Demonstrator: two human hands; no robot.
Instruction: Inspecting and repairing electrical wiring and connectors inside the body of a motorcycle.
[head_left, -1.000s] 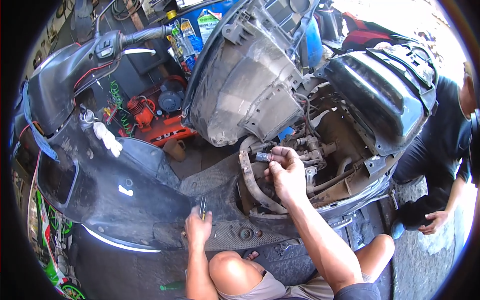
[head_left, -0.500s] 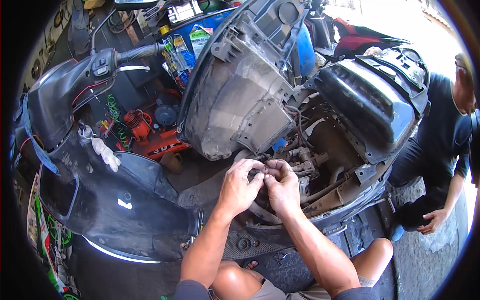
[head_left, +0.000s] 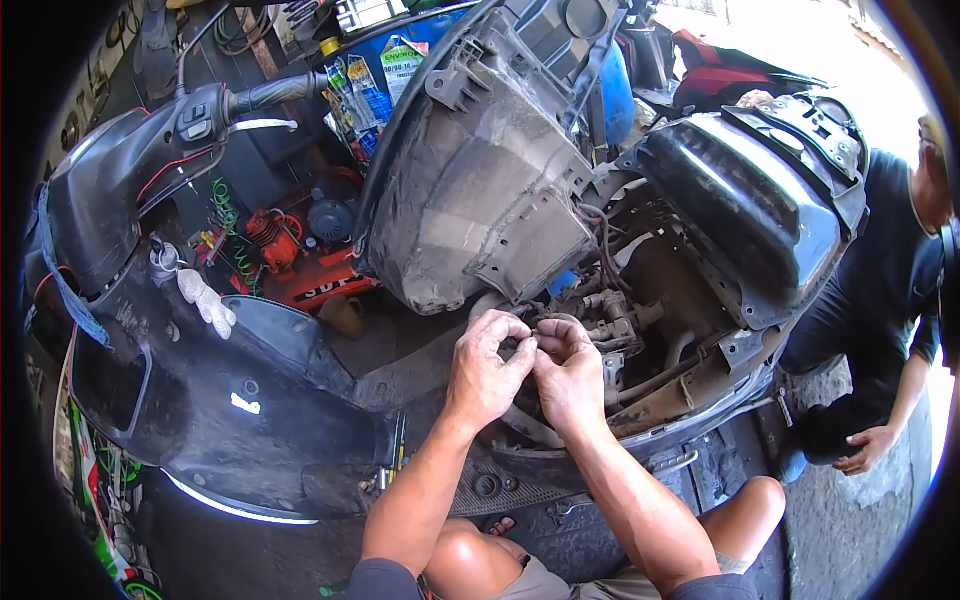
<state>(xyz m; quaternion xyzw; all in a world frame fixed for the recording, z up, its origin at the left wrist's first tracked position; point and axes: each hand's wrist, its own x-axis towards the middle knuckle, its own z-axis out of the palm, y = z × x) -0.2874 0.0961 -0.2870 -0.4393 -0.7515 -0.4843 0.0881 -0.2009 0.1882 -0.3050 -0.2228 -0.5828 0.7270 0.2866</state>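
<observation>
My left hand (head_left: pixel 488 368) and my right hand (head_left: pixel 568 372) meet fingertip to fingertip over the opened middle of a scooter. Both are closed in a pinch, thumbs against forefingers. Whatever sits between the fingertips is too small and too covered to name. Just beyond my hands, a dusty grey underseat storage box (head_left: pixel 490 190) stands tilted up out of the frame. Metal engine fittings and hoses (head_left: pixel 612 318) lie exposed right of my fingers. Neither hand visibly touches the scooter.
A black glossy tail part (head_left: pixel 730 205) fills the scooter's rear. Another person (head_left: pixel 870 290) crouches at the right, one hand hanging low. Past the black floorboard (head_left: pixel 270 420) stands a red air compressor (head_left: pixel 285 250). A pale fuzzy charm (head_left: pixel 205 302) hangs by the ignition.
The fingers have shifted slightly against each other, and a gap now shows inside the left hand's pinch. Both hands stay together in nearly the same place. The view has moved a little.
</observation>
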